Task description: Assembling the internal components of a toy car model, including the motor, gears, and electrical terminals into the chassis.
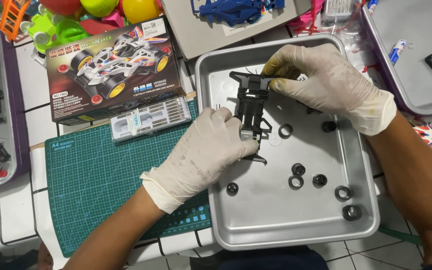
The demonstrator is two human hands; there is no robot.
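Both my hands wear white gloves and hold a black plastic toy-car chassis [252, 107] over a silver metal tray [276, 227]. My left hand [207, 150] grips the chassis at its near end. My right hand [321, 80] pinches its far end with thumb and fingertips. Several small black wheels and tyre rings [296, 176] lie loose on the tray floor to the right of the chassis.
A green cutting mat [96, 185] lies left of the tray. On it rests a clear case of screwdriver bits [150, 119], and behind that a toy racing-car box [113, 67]. Other trays stand at the far left [11, 150] and the top right [416, 60]. Colourful plastic toys [71, 20] crowd the top left.
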